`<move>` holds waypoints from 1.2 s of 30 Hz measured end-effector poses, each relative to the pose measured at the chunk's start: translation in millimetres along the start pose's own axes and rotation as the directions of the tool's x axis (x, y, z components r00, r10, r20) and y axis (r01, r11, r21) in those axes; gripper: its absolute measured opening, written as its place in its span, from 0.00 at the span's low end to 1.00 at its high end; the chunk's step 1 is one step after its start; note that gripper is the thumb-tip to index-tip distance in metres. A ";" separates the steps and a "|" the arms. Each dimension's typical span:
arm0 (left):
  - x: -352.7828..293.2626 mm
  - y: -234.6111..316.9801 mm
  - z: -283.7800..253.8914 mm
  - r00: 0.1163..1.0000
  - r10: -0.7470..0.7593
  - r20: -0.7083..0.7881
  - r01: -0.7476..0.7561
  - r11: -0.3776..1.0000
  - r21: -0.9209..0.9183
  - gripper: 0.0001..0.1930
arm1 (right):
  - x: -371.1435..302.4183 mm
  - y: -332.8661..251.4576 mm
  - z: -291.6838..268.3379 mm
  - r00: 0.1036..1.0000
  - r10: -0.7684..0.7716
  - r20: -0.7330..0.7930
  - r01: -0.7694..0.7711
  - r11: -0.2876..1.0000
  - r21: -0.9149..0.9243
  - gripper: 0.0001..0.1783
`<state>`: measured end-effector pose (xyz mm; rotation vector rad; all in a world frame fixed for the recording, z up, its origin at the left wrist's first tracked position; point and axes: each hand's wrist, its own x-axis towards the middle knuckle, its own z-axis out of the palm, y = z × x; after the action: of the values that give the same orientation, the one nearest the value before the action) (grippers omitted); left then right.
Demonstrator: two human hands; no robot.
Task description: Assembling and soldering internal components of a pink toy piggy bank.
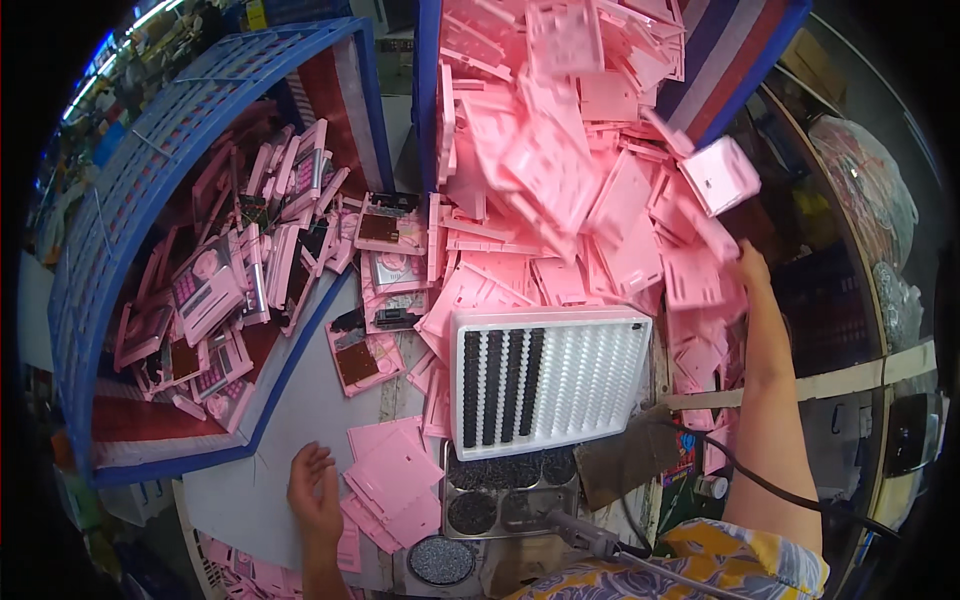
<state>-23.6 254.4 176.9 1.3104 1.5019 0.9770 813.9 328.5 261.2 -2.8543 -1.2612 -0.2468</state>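
My left hand [315,492] is held over the grey table beside a small stack of flat pink plastic panels [395,478]. Its fingers are loosely bent and apart, with nothing in them. My right arm reaches far forward. At its end my right hand [750,268] is against the right side of a big heap of pink plastic housings [625,215]; the pieces hide its fingers. Several housings are smeared by motion, and a pale one [720,176] sits just above that hand. The heap spills from a blue crate [735,70] with a striped lining.
At left, a tilted blue crate [215,70] holds pink device halves [215,285] with circuit boards. A white tray [550,445] with rows of black parts rests against the heap, above a metal tray of screws [472,512]. A power screwdriver [585,532] and black cable [760,480] are near me.
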 end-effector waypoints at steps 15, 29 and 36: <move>220.0 116.2 242.0 0.858 0.330 0.394 -0.445 0.859 0.252 0.66 | -43.8 -480.1 -79.4 0.731 -0.680 -0.053 0.669 0.730 -0.139 0.60; 215.6 145.7 300.8 0.697 0.540 0.472 -0.679 0.709 0.191 0.49 | 22.8 -393.9 -24.0 0.564 -0.742 -0.363 0.789 0.614 -0.028 0.30; 196.0 148.9 370.1 0.429 0.632 0.645 -0.755 0.643 -0.128 0.38 | 61.2 -204.8 -44.1 0.796 -0.401 -0.453 0.602 0.603 0.523 0.24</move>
<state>364.5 470.9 185.6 2.2291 0.4516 0.7203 697.8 508.5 302.9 -1.7513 -1.6569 -0.1711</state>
